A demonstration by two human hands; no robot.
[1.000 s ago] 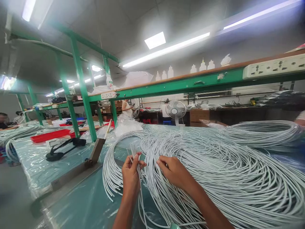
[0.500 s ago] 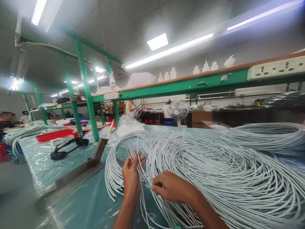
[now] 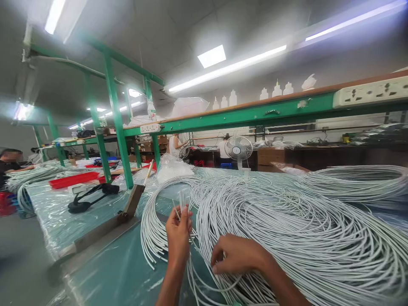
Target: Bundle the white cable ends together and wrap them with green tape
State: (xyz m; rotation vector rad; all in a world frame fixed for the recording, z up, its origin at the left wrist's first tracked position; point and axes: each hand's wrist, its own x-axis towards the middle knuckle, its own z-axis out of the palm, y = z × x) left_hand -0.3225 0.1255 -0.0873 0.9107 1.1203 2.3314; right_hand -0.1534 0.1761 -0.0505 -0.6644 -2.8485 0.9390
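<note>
My left hand (image 3: 178, 233) is closed around a small bunch of white cables (image 3: 182, 198). Their cut ends stick up above my fingers, and their lengths hang down below toward the near edge. To its right, my right hand (image 3: 242, 255) is low over the big pile of white cables (image 3: 306, 221), its fingers curled and thumb and fingertips close together. Whether a strand sits in that pinch is hidden. Left of my left hand lies a curved bundle of cut cables (image 3: 151, 225), ends toward me.
A lever-type cutter (image 3: 105, 233) lies on the plastic-covered table (image 3: 111, 276) at left. Behind it are a black strapped object (image 3: 92, 197), a red tray (image 3: 73, 180) and green posts (image 3: 117, 127). Another cable coil (image 3: 353, 182) lies at far right. A fan (image 3: 238, 148) and other people are beyond.
My right hand has moved slightly right and down, away from my left hand. The left has shifted a little right, its fingers drawn in more tightly around the cables.
</note>
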